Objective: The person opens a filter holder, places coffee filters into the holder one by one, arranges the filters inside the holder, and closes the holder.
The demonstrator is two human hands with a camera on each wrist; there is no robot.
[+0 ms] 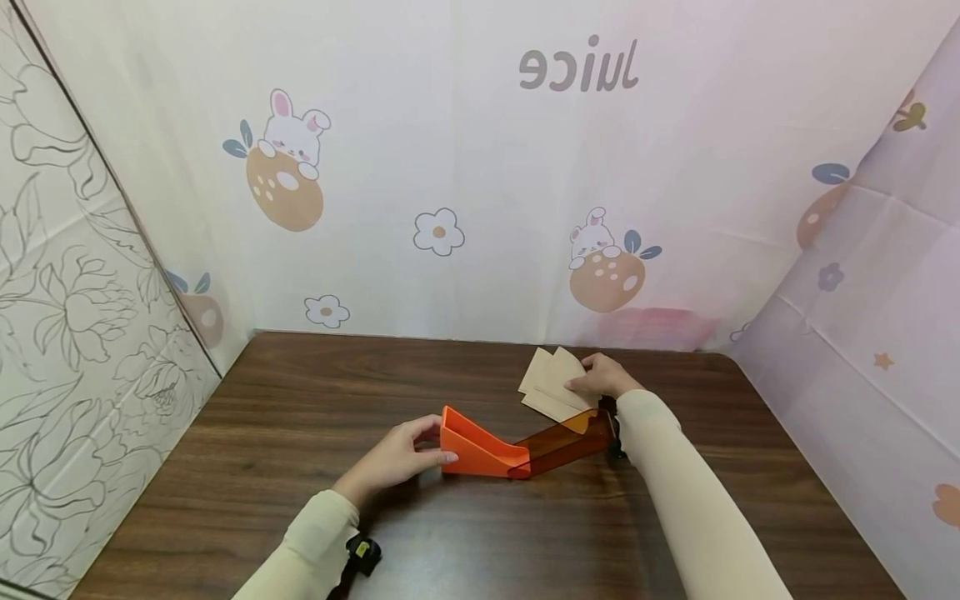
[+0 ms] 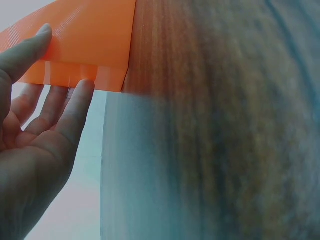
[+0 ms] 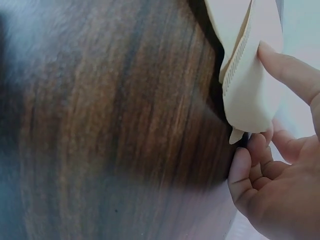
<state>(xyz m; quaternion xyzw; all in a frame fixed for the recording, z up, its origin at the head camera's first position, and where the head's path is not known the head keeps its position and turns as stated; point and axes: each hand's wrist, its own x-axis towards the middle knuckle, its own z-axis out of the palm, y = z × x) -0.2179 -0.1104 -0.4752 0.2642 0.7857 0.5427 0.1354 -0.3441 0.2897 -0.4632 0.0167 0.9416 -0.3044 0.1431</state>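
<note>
An orange open-topped holder [image 1: 480, 457] stands on the table, its tall end to the left. My left hand [image 1: 399, 454] grips that tall end, thumb on the near face and fingertips [image 2: 82, 97] against another side. From the holder's low end a see-through amber cover [image 1: 558, 446] extends to the right, angled upward. Behind it lie several tan paper coffee filters [image 1: 553, 385], fanned out. With thumb and fingers, my right hand [image 1: 603, 375] pinches their right edge. The right wrist view shows a filter's crimped seam [image 3: 235, 65] and its edge bent up off the table.
The dark wood-grain table [image 1: 337, 375] meets a printed curtain [image 1: 450, 150] at its back edge. A flower-patterned panel [image 1: 75, 308] stands on the left side. Black wrist camera mounts [image 1: 363, 554] sit on both forearms, the right one close to the amber cover.
</note>
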